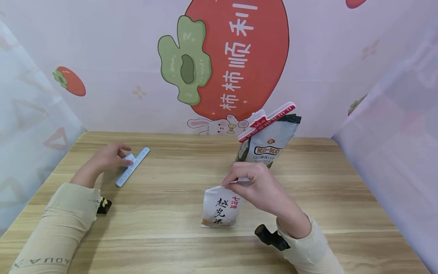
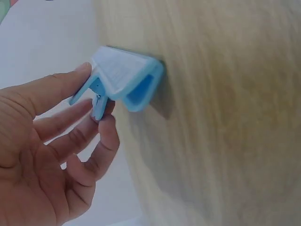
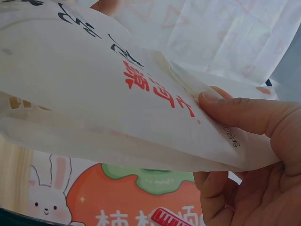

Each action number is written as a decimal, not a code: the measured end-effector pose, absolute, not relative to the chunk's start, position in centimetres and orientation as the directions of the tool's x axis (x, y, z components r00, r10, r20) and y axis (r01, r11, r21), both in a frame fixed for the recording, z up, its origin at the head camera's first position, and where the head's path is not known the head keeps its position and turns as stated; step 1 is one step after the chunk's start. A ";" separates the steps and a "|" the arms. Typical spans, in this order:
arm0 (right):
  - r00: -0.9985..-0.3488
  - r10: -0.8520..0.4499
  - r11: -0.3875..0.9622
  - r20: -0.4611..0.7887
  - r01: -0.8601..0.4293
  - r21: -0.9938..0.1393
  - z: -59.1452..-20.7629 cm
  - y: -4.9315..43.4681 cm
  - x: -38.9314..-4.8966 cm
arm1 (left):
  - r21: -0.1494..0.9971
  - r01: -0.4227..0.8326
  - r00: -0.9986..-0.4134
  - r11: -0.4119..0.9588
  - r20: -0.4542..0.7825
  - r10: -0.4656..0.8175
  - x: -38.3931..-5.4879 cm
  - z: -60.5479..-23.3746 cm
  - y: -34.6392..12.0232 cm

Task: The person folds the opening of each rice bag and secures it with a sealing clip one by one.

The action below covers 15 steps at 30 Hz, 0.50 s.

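Observation:
My left hand (image 1: 108,156) pinches the handles of a light blue and white bag clip (image 1: 132,168) at the left of the table. In the left wrist view, thumb and fingers press the two handles of the clip (image 2: 124,75), and its long jaw shows a gap at the end. My right hand (image 1: 261,186) grips the top edge of a white rice bag (image 1: 220,208) standing upright near the middle. Thumb and fingers pinch the folded upper part of the bag (image 3: 94,106) in the right wrist view. Black and red writing marks its front.
Behind my right hand stands a blue KO-KO bag (image 1: 267,146), its top closed by a red and white clip (image 1: 267,122). The wooden table (image 1: 164,243) meets a printed cloth backdrop (image 1: 119,45) at the back, with cloth at both sides.

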State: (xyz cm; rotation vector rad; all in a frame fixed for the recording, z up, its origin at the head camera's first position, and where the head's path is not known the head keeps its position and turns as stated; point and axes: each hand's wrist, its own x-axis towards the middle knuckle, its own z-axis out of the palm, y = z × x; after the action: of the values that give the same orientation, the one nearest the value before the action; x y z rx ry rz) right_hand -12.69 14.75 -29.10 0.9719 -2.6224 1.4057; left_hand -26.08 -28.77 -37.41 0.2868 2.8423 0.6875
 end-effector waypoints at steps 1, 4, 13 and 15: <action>-0.810 -0.513 0.408 0.283 -0.520 -0.750 -29.1 14.8 -12.7 | 0.465 0.140 -0.958 0.874 -0.159 0.238 -26.0 -37.3 -28.7; -0.819 -0.509 0.420 0.264 -0.504 -0.755 -29.1 14.8 -12.7 | 0.467 0.120 -0.950 0.876 -0.203 0.238 -25.7 -36.8 -28.6; -0.819 -0.510 0.413 0.265 -0.503 -0.760 -29.1 14.9 -12.7 | 0.547 0.034 -0.940 0.836 -0.266 0.212 -24.6 -36.2 -28.1; -0.820 -0.511 0.414 0.259 -0.499 -0.761 -29.1 14.9 -12.7 | 0.556 0.038 -0.941 0.831 -0.259 0.217 -24.4 -36.2 -27.9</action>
State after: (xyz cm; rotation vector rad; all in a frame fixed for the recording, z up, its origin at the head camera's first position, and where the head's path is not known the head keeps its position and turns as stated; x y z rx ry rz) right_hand -12.68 14.91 -29.12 0.9473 -2.6530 1.4209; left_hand -24.35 -27.93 -36.16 0.1934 2.7000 0.8099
